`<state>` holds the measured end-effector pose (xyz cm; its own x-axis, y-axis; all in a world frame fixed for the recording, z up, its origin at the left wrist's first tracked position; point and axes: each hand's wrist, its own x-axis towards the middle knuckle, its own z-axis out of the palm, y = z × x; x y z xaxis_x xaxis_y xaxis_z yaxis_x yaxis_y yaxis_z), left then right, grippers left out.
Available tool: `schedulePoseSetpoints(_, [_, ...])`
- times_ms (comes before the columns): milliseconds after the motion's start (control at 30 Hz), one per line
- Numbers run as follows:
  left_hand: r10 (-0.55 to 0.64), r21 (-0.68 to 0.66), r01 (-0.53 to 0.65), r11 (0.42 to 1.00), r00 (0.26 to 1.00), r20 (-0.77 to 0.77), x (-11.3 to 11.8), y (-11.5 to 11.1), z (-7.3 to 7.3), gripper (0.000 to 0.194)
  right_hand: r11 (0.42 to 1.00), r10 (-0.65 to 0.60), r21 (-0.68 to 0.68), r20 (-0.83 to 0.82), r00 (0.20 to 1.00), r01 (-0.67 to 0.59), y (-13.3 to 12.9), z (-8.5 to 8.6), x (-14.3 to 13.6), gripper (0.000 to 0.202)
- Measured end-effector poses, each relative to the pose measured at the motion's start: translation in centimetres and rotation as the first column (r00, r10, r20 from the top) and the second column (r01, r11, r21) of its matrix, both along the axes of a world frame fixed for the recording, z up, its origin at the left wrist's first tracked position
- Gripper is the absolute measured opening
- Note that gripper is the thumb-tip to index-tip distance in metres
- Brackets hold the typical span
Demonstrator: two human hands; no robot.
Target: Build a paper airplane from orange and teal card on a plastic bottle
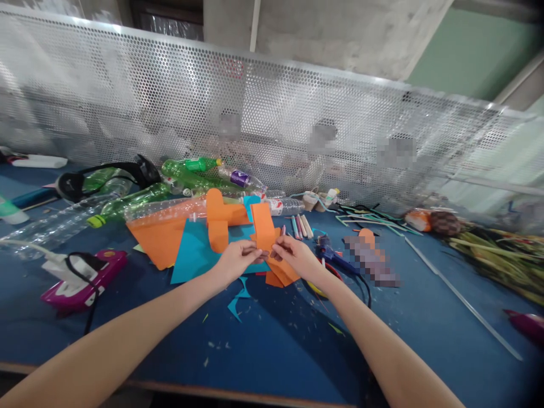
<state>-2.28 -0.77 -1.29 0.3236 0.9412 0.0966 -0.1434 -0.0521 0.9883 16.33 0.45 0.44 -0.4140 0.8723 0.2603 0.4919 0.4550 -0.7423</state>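
Both hands meet near the middle of the blue table. Between them stands a folded orange paper strip (263, 224). My left hand (241, 258) pinches its lower left edge, while my right hand (293, 255) pinches the lower right side. Just left of the strip is an orange paper shape with rounded ends (217, 226), lying over blue paper sheets (191, 255). Small orange pieces (283, 275) lie beneath the hands. Blue scraps (240, 297) are scattered in front of my left hand. A blue glue gun (340, 260) lies right of my right hand.
Plastic bottles (127, 204) lie along the back left, before a perforated metal screen (170, 96). A magenta power strip (85, 280) is at the left. Sticks (301, 226), green straws (374, 218) and a long clear strip (463, 297) lie to the right.
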Motion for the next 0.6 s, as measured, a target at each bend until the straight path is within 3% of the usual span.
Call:
schedulePoseSetpoints(200, [-0.017,0.022,0.019,1.0,0.995,-0.098,-0.1,-0.4,0.8,0.031,1.0,0.015,-0.023,0.074,0.997,-0.014,-0.3,0.2,0.2,0.02])
schedulePoseSetpoints(333, [0.053,-0.013,-0.052,0.999,0.998,0.022,-0.6,0.2,0.8,0.038,0.995,0.079,-0.063,0.095,0.992,-0.073,-0.6,0.8,0.6,0.018])
schedulePoseSetpoints(467, [0.163,-0.086,-0.155,0.984,0.982,0.094,-1.2,1.1,0.3,0.041,0.999,0.035,-0.04,0.029,0.999,-0.034,-0.2,1.2,0.9,0.017])
schedulePoseSetpoints(600, [0.12,-0.134,-0.108,0.985,0.989,0.086,-1.1,0.9,0.3,0.037,0.999,0.013,-0.035,-0.078,0.997,-0.016,0.4,1.2,0.9,0.017])
